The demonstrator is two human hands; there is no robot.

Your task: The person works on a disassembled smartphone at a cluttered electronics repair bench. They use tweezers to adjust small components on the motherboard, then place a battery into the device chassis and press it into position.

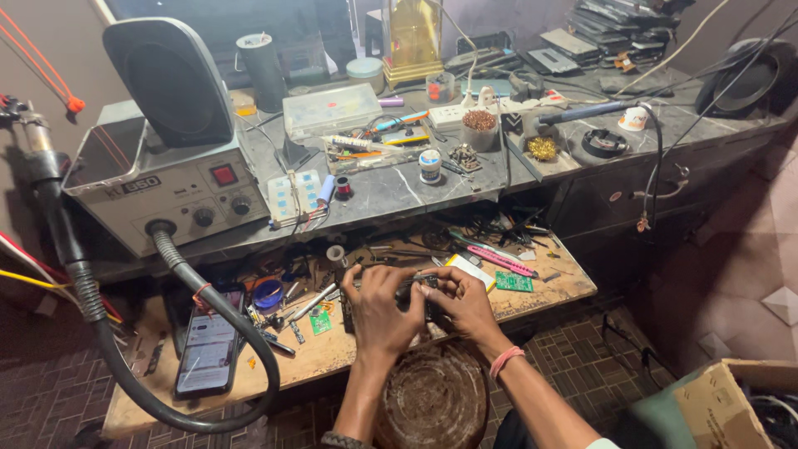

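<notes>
1. The left hand (376, 306) is curling its fingers over the left end of a small dark device (413, 291), gripping it.
2. The right hand (462, 304) is closing on the right end of the same device, fingers bent around it; a pink band (505, 360) is sitting on that wrist.
3. The device is being held between both hands, just above the wooden tray (549, 291) at its front middle. Its details are too hidden by the fingers to tell.
4. A green board (514, 282) is lying on the tray just right of the hands, with a pink tool (502, 260) lying near it, farther back.
5. A phone (207, 353) with a lit screen is lying at the tray's left end, well apart from the hands.
6. A blue tape roll (268, 293) is lying between the phone and the hands.
7. A grey station (166, 187) is standing on the marble bench (399, 187) behind the tray, at left; its ribbed hose (241, 333) is looping down across the phone's side.
8. A round dark stool (434, 399) is showing below the hands, between the forearms.
</notes>
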